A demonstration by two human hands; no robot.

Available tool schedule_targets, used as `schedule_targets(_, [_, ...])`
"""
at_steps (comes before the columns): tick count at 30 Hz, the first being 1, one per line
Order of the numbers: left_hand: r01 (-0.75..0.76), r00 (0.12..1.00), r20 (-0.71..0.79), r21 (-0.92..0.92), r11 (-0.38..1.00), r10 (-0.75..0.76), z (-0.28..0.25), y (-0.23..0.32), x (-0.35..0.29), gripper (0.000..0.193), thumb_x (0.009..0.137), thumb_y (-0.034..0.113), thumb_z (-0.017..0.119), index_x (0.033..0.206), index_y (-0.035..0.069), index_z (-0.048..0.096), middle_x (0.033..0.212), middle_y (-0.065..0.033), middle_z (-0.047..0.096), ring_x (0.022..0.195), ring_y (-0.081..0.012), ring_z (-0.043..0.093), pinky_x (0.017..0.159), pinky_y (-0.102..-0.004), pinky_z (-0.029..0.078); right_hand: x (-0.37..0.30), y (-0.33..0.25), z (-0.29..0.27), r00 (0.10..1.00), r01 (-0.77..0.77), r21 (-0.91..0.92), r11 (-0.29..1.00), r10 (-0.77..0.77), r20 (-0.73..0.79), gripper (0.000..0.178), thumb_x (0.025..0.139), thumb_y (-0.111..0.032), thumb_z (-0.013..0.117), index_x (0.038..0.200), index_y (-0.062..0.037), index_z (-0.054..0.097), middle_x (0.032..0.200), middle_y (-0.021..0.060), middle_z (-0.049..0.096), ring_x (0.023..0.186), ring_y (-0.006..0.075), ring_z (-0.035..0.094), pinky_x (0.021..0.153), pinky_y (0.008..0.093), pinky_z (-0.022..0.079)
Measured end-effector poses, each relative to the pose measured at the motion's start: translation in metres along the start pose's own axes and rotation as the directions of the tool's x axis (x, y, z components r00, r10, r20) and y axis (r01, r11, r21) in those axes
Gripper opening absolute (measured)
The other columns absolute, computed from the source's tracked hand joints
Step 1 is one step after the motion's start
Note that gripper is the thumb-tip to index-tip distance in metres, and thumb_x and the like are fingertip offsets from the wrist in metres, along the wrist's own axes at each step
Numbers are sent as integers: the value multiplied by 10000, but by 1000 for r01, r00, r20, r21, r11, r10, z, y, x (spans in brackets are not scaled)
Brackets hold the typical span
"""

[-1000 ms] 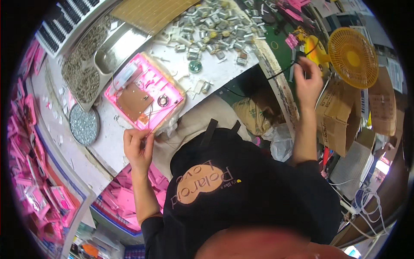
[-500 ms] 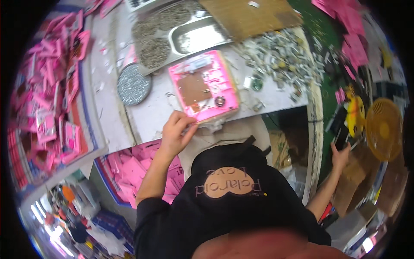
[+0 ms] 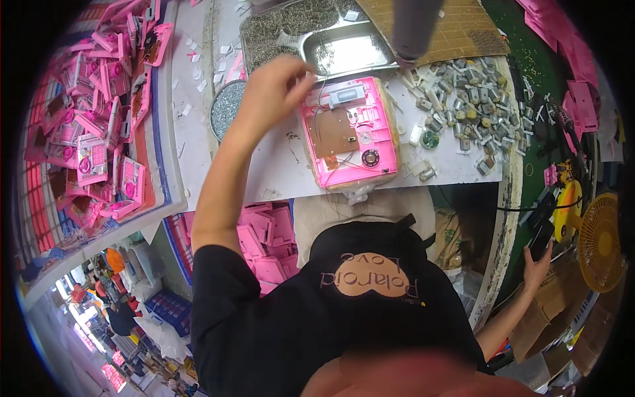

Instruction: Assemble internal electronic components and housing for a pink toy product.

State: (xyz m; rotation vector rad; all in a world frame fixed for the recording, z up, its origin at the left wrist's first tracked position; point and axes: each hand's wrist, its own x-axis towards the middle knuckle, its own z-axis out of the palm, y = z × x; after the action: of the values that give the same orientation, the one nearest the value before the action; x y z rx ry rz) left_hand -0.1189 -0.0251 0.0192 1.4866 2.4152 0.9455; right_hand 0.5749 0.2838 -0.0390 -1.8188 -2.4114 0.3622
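My left hand (image 3: pixel 272 96) is raised above the table beside the metal tray (image 3: pixel 301 46), just over the upper left corner of a pink plastic casing (image 3: pixel 331 173). Its fingers are curled together, and whatever they may hold is too small to make out. Inside the casing are a brown circuit board (image 3: pixel 331 135), a grey battery-like box (image 3: pixel 346 96), thin wires and a small round speaker (image 3: pixel 370 157). The casing lies on a padded block (image 3: pixel 391 126). Far to the right, low beside the table, my right hand (image 3: pixel 537 266) grips a flat black phone (image 3: pixel 543 239).
A round dish of small metal parts (image 3: pixel 226 109) is partly behind my left forearm. A dark hanging tool (image 3: pixel 413 33) reaches over the cardboard (image 3: pixel 463 30). Small silver motors (image 3: pixel 469 109) lie heaped at right. Pink casings (image 3: pixel 99 145) fill the left side; a yellow fan (image 3: pixel 599 241) stands right.
My left hand has left the casing's near edge and risen to the tray's near side. The view has shifted, and the hanging tool now shows. My right hand still holds the phone.
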Motion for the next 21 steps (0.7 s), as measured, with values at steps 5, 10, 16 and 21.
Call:
schedule_targets(5, [-21, 997, 79, 500, 866, -21, 26, -12, 77, 201, 901, 193, 599, 916, 42, 732, 897, -195, 725, 823, -411, 700, 714, -510, 550, -6, -46, -34, 998, -22, -331, 943, 3, -58, 801, 852, -361, 803, 1496, -26, 465, 1426, 261, 547, 1306, 413, 540, 1098, 462, 415])
schedule_targets(10, [-178, 971, 231, 563, 807, 53, 62, -33, 103, 249, 899, 184, 538, 832, 32, 724, 851, -264, 706, 778, -457, 700, 696, -552, 556, -23, -198, -52, 953, 146, -26, 989, -148, -265, 573, 843, -292, 805, 1302, 5, 633, 1225, 194, 673, 1134, 338, 636, 1019, 429, 469])
schedule_targets(16, [-161, 986, 98, 364, 917, 134, 44, -26, 92, 184, 903, 203, 674, 985, 38, 677, 837, -182, 704, 758, -356, 690, 706, -449, 543, 2, -338, 11, 741, 659, 459, 596, -619, -260, 325, 827, -149, 778, 1131, -46, 732, 1023, 120, 724, 916, 266, 676, 808, 347, 536])
schedule_targets(21, [86, 994, -52, -114, 990, -92, 31, -60, 83, 124, 933, 127, 693, 967, 14, 654, 820, -51, 696, 680, -136, 646, 647, -289, 516, 32, -453, 58, 519, 778, 529, 340, -822, -235, 257, 882, -287, 683, 1031, -86, 742, 882, 94, 740, 810, 297, 702, 712, 415, 550])
